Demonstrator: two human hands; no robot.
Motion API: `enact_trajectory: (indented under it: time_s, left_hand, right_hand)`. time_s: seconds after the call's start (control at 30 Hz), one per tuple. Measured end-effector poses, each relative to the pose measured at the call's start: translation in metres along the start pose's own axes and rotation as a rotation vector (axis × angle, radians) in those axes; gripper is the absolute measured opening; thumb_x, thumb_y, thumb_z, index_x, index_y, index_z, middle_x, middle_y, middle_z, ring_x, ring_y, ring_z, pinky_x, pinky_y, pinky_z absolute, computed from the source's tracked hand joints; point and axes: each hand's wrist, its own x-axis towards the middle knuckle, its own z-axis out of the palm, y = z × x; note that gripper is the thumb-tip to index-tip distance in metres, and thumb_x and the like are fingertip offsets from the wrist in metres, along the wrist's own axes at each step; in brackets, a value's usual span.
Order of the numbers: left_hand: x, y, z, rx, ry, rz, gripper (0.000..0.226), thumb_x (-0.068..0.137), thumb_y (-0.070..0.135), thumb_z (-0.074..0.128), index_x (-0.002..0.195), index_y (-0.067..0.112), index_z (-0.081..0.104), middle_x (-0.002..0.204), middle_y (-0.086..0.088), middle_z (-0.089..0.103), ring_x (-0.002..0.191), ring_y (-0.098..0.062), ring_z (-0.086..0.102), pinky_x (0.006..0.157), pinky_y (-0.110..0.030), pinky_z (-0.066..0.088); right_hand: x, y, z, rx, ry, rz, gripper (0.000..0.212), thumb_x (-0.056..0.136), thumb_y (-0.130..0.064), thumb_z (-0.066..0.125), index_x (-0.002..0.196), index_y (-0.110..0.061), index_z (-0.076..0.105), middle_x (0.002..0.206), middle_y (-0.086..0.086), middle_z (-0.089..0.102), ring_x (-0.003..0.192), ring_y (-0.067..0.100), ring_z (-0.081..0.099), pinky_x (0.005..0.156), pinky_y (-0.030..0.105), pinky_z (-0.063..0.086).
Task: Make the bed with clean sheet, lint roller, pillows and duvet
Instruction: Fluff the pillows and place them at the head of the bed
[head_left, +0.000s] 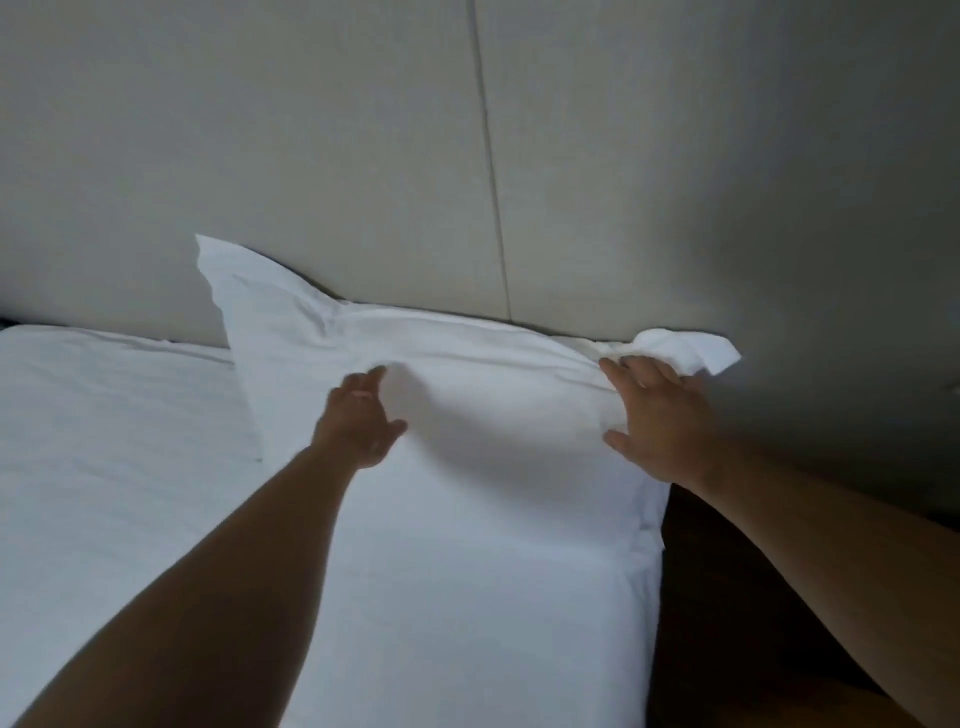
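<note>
A white pillow (467, 374) lies at the head of the bed, against the beige headboard (363, 182). Its left corner sticks up and its right corner is crumpled. My left hand (358, 421) rests on the pillow's middle with straight fingers. At the pillow's right end my right hand (654, 415) lies flat, fingers spread. The white sheet (114, 447) covers the mattress, smooth to the left and in front of me. No duvet or lint roller is in view.
The headboard has a vertical seam (493, 197) above the pillow. The bed's right edge (654, 561) drops off to a dark floor (737, 597) beside me. A grey wall (831, 208) lies in shadow at right.
</note>
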Motion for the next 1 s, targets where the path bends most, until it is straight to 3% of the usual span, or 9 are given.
enact_trajectory:
  time_s: [0.13,0.23,0.47,0.63,0.73,0.8,0.83,0.9,1.0]
  left_hand:
    - [-0.088,0.085,0.048,-0.267,-0.088,0.089,0.07,0.09,0.041,0.069,0.145,0.009,0.042,0.139,-0.011,0.056,0.13,-0.024,0.05,0.108,-0.028,0.034]
    - [-0.161,0.177,0.095,-0.389,-0.276,0.155,0.05,0.091,0.043,0.068,0.131,0.015,0.056,0.128,-0.004,0.064,0.121,-0.019,0.058,0.1,-0.022,0.037]
    - [-0.341,0.404,0.121,-0.444,-0.678,0.722,0.052,0.092,0.046,0.064,0.138,0.028,0.049,0.129,0.007,0.058,0.113,-0.011,0.057,0.092,-0.026,0.049]
    - [-0.44,0.517,0.094,-0.406,-0.647,1.008,0.052,0.084,0.04,0.074,0.131,0.023,0.058,0.114,0.004,0.065,0.102,-0.014,0.064,0.098,-0.033,0.049]
    - [-0.511,0.574,0.088,-0.493,-0.664,1.122,0.051,0.083,0.039,0.074,0.13,0.025,0.058,0.113,0.006,0.065,0.094,-0.01,0.065,0.095,-0.031,0.051]
    - [-0.56,0.604,0.092,-0.483,-0.677,1.176,0.058,0.083,0.049,0.071,0.133,0.025,0.052,0.121,0.007,0.063,0.101,-0.011,0.063,0.097,-0.032,0.049]
    - [-0.583,0.616,0.096,-0.456,-0.632,1.192,0.064,0.082,0.055,0.069,0.134,0.023,0.048,0.126,0.003,0.059,0.108,-0.015,0.06,0.099,-0.032,0.047]
    - [-0.623,0.636,0.106,-0.395,-0.371,1.233,0.077,0.077,0.067,0.064,0.13,0.015,0.045,0.13,-0.006,0.05,0.12,-0.027,0.051,0.101,-0.037,0.044]
    - [-0.647,0.668,0.112,-0.461,0.129,1.327,0.076,0.07,0.077,0.055,0.106,0.01,0.053,0.112,-0.015,0.052,0.104,-0.038,0.052,0.087,-0.047,0.047]
  right_hand:
    - [-0.112,0.03,-0.026,0.104,0.005,0.138,0.082,0.088,-0.053,0.066,0.155,-0.026,0.028,0.16,0.001,0.03,0.147,0.024,0.029,0.118,0.042,0.03]
    - [-0.219,0.076,-0.041,0.202,0.051,0.325,0.08,0.087,-0.051,0.07,0.153,-0.025,0.033,0.158,0.0,0.034,0.147,0.02,0.031,0.119,0.043,0.031]
    - [-0.492,0.199,-0.104,0.154,0.287,0.906,0.069,0.087,-0.045,0.072,0.146,-0.021,0.047,0.149,0.003,0.046,0.136,0.024,0.044,0.111,0.036,0.036]
    - [-0.641,0.229,-0.143,0.062,0.545,1.085,0.06,0.084,-0.044,0.074,0.137,-0.02,0.056,0.138,0.001,0.053,0.106,0.024,0.062,0.101,0.033,0.044]
    - [-0.728,0.241,-0.147,0.023,0.638,1.197,0.061,0.083,-0.047,0.074,0.136,-0.021,0.057,0.138,0.001,0.054,0.118,0.022,0.057,0.104,0.034,0.041]
    - [-0.785,0.255,-0.142,0.04,0.615,1.316,0.072,0.079,-0.066,0.066,0.137,-0.026,0.055,0.14,-0.001,0.053,0.13,0.022,0.05,0.111,0.039,0.039]
    - [-0.812,0.264,-0.14,0.059,0.569,1.382,0.079,0.076,-0.079,0.058,0.138,-0.03,0.052,0.143,-0.003,0.05,0.134,0.021,0.046,0.112,0.043,0.038]
    - [-0.862,0.288,-0.136,0.081,0.457,1.458,0.093,0.07,-0.097,0.039,0.141,-0.037,0.046,0.15,-0.008,0.044,0.141,0.018,0.038,0.115,0.047,0.033]
    - [-0.928,0.327,-0.138,0.132,0.354,1.514,0.112,0.06,-0.106,0.02,0.15,-0.041,0.034,0.159,-0.006,0.034,0.146,0.02,0.031,0.119,0.05,0.026]
